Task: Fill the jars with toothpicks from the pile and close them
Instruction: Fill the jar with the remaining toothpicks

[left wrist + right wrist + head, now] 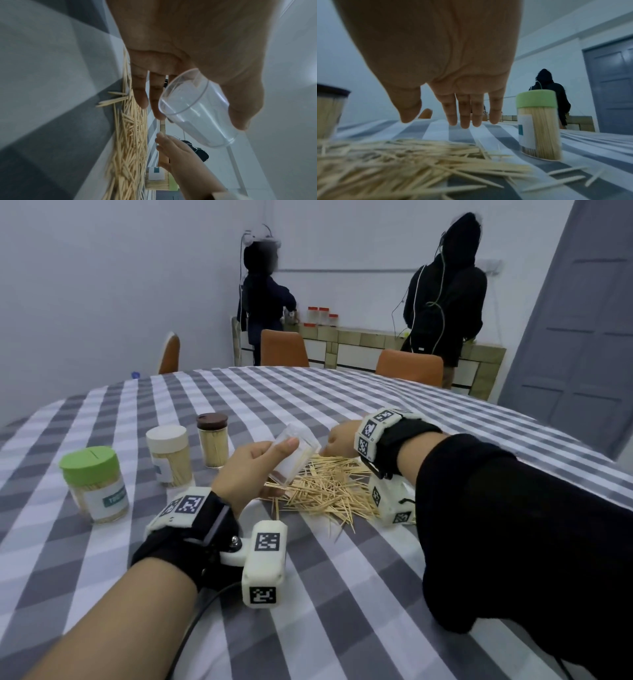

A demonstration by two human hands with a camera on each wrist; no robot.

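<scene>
Three jars are already standing filled and capped on the left part of the desk: the green-lidded jar nearest, the white-lidded jar behind it, and the brown-lidded jar farthest back, each packed with upright toothpicks. That part of the job is looking finished. A fourth, the clear jar, is being held by the left hand, whose thumb and fingers are wrapping round its wall; it is tilting on its side just above the near-left edge of the pile of toothpicks, and the left wrist view is showing it see-through and empty. In the head view a dark brownish patch is showing at its lower end, but whether that is a lid or something else cannot be told. The right hand is hovering over the far side of the pile with fingers straight and spread downward, holding nothing, their tips near the cloth just beyond the sticks in the right wrist view. The pile is lying loose and scattered on the striped cloth between the two hands, with a few strays off to the near side. By my judgement the work is roughly three quarters done: what is remaining is gathering the loose sticks, loading them into the clear jar, standing it upright and closing it. No lid for it is plainly showing anywhere on the desk.
</scene>
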